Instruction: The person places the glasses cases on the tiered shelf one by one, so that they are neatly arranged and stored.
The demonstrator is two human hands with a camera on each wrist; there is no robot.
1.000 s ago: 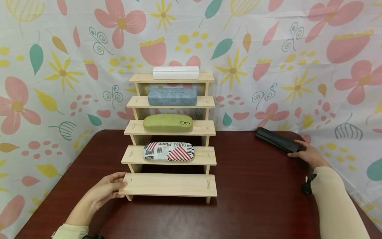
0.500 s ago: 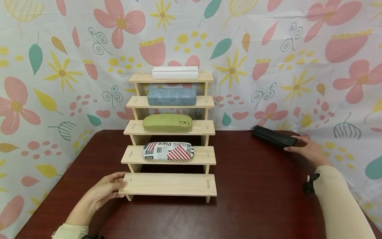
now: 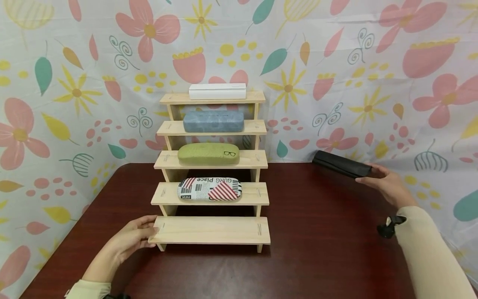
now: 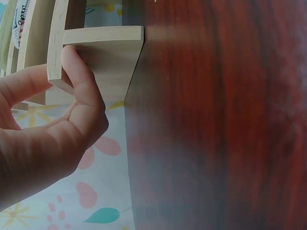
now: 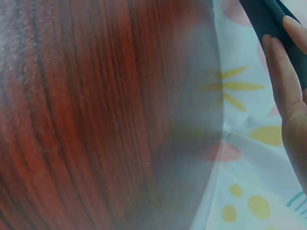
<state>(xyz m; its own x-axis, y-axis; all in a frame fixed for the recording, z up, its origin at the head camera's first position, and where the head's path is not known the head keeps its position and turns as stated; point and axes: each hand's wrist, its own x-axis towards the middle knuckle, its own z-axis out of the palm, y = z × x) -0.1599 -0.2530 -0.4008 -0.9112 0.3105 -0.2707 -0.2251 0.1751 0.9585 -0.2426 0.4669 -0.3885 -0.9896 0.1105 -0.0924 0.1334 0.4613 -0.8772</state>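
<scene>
A black glasses case [image 3: 337, 163] hangs tilted at the table's back right, its left end higher. My right hand [image 3: 388, 187] pinches its right end between thumb and fingers. The right wrist view shows the dark case [image 5: 268, 19] only in part, at its upper right corner. My left hand [image 3: 128, 240] grips the left end of the lowest board on a light wooden five-step stand [image 3: 213, 231]. In the left wrist view, that hand's fingers and thumb [image 4: 81, 86] bend round the board's end [image 4: 56, 52]. The lowest board bears nothing.
One case lies on each upper step: newsprint-patterned [image 3: 196, 189], green with a glasses drawing [image 3: 207, 154], blue [image 3: 213, 121] and white [image 3: 217, 91]. The stand is on a dark red-brown table [image 3: 317, 241]. A flowered cloth [image 3: 291, 41] hangs behind.
My right hand has lifted the black glasses case and brought it slightly left; its far left end has risen. The left hand stays on the stand, and the head view has shifted a little.
</scene>
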